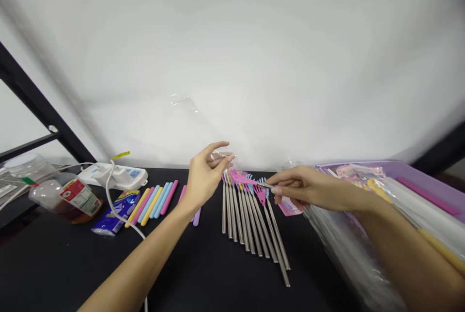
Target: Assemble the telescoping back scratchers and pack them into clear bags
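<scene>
My right hand (296,187) pinches a back scratcher (244,179) by its thin metal shaft, its pink head pointing left toward my other hand. My left hand (209,170) is closed at the fingertips on a bit of clear plastic film (221,155); how much of the film it grips is partly hidden. Below both hands lies a fanned row of back scratchers (250,222) with steel handles toward me and pink, blue and yellow heads at the far end. Beside my left wrist lie purple and pink sticks (196,217), partly covered by the arm.
Left on the black table (189,273) are several coloured sticks (156,204), a blue packet (115,215), a power strip (134,176) with a white cable, and a bottle (78,195). A purple bin (410,171) with plastic-wrapped items stands right. A white wall rises behind.
</scene>
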